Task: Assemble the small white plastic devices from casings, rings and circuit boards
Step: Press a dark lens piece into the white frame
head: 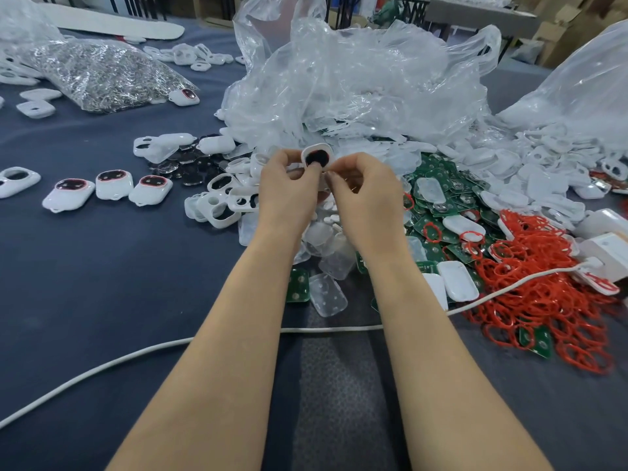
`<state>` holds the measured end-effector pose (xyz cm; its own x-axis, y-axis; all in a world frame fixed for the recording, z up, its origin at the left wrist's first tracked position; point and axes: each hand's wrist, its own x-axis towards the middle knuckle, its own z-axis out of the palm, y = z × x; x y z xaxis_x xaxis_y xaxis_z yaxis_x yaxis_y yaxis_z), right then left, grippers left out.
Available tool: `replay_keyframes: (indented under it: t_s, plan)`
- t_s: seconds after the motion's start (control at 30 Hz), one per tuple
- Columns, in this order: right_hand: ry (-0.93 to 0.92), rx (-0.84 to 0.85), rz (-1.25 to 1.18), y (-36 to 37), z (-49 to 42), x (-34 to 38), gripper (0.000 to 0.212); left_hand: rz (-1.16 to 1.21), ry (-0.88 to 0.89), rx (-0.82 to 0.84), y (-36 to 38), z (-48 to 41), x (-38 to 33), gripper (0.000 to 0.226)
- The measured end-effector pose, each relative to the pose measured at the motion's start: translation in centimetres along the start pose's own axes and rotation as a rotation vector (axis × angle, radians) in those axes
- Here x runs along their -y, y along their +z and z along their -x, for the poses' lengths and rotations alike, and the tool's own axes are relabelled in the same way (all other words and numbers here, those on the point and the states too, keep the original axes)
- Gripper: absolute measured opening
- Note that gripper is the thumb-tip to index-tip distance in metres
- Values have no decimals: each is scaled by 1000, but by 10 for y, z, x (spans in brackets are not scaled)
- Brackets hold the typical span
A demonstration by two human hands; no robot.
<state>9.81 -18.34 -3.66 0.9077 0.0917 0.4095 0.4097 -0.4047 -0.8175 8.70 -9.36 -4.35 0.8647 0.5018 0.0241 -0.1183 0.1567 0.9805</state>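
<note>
The left hand (289, 185) curls its fingers round a small white plastic casing (317, 156) with a dark oval window; the right hand (363, 198) pinches its near edge. Just beyond the fingers, a crumpled clear plastic bag (356, 90) spills translucent covers (401, 158). Far to their left, another clear bag (102, 73) holds silvery metal bits.

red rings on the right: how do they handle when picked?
Probably floppy: the red rings lie bent and twisted, not round. Likely to snag: they sit tangled in one heap, so neighbours may lift too. Thin, so probably light.
</note>
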Motion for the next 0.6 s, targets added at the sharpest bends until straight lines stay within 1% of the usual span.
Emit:
replay_keyframes:
  t_s: [0.23, 0.47, 0.6]
  plan:
    - [6, -42, 108, 6, 1, -3, 11, 50, -39, 34, 1, 0, 1, 7]
    - [42, -6, -2, 2, 1, -6, 9, 54, -73, 55, 1, -1, 0, 13]
    - [55, -3, -49, 2, 0, -8, 12, 41, -66, 37, 1, 0, -1, 10]
